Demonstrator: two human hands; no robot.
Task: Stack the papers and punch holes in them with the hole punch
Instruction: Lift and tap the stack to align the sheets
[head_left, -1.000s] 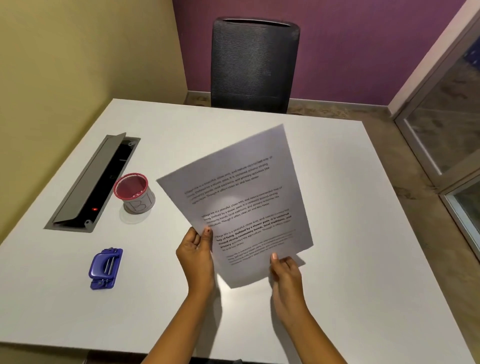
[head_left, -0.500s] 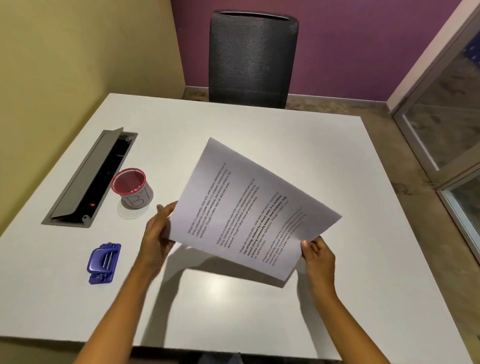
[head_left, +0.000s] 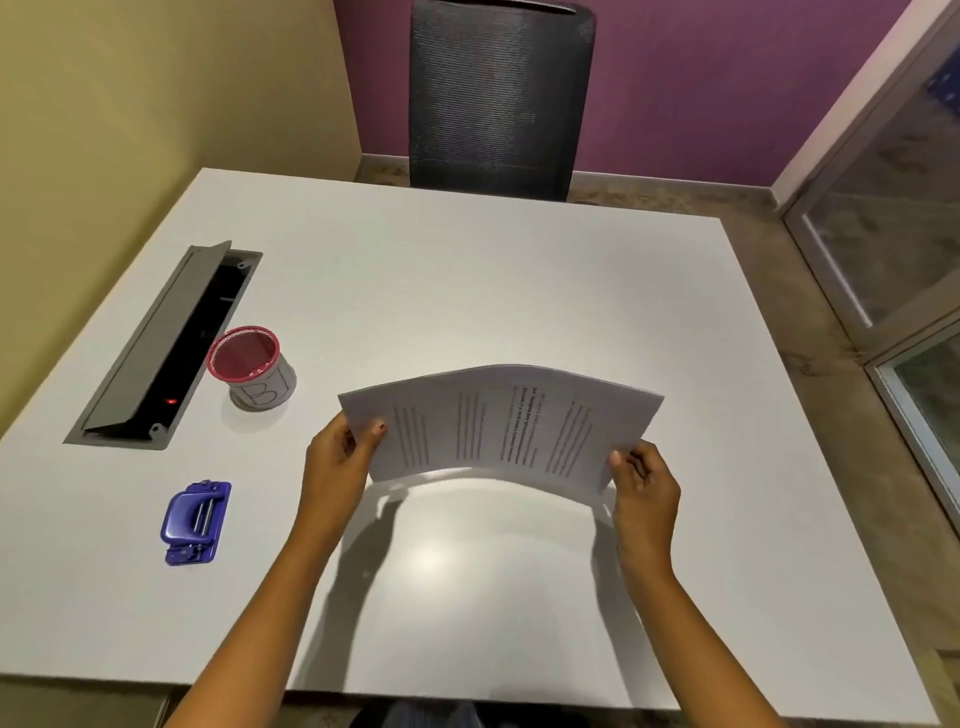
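A stack of printed white papers (head_left: 498, 426) hangs above the white table (head_left: 467, 280), turned sideways and bowed upward in the middle. My left hand (head_left: 340, 457) grips its left short edge, thumb on top. My right hand (head_left: 644, 483) grips the right short edge. The lower long edge hovers just above the table top. A blue hole punch (head_left: 196, 521) lies flat on the table at the left, well apart from both hands.
A pink-rimmed mesh cup (head_left: 253, 366) marked with letters stands left of the papers. Behind it a grey cable hatch (head_left: 166, 343) is open in the table. A black mesh chair (head_left: 498, 98) stands at the far edge. A glass door (head_left: 893, 218) is at the right.
The papers have been rotated from upright to sideways, and lowered toward the table. My hands have shifted from the bottom edge to the two short ends.
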